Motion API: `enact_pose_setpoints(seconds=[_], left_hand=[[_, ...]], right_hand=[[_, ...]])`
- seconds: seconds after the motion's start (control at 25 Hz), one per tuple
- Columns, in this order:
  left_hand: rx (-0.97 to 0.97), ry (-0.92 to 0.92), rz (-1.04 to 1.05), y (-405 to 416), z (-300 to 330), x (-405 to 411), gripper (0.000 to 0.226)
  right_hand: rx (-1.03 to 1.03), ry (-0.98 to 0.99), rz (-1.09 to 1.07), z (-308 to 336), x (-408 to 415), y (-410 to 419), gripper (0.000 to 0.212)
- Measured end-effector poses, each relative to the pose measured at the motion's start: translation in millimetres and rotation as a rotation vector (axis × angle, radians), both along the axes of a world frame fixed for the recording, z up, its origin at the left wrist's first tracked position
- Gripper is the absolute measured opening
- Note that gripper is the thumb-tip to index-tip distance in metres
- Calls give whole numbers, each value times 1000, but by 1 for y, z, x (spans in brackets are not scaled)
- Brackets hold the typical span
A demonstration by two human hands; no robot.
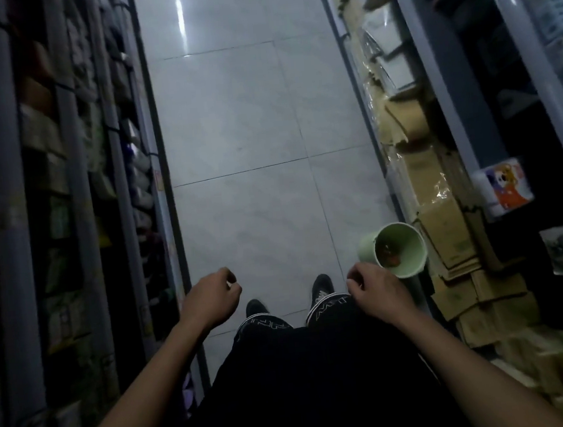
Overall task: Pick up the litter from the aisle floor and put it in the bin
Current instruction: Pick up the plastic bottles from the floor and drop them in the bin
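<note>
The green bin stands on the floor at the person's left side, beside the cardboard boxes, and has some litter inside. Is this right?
Not quite. The head view shows the green bin at the person's right side, just beyond the right hand. It does stand beside the cardboard boxes, with some litter inside.

Bare forearms; black trousers (310,382), white-lettered cuffs; dark shoes (322,287).
</note>
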State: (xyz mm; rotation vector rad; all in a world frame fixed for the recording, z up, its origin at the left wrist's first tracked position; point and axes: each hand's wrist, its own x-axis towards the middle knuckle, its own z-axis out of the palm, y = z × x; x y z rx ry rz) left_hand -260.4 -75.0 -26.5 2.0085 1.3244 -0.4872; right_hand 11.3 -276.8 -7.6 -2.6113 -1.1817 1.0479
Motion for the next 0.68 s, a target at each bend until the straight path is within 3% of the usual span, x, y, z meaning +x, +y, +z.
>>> enact_pose_setpoints(seconds=[0.4, 0.68], left_hand=[[45, 17, 99, -16, 16, 58, 27], [-41, 68, 323, -38, 11, 85, 21]], right_hand=[[-1, 35, -2, 2, 80, -12, 13], [32, 70, 141, -9, 148, 54, 16]])
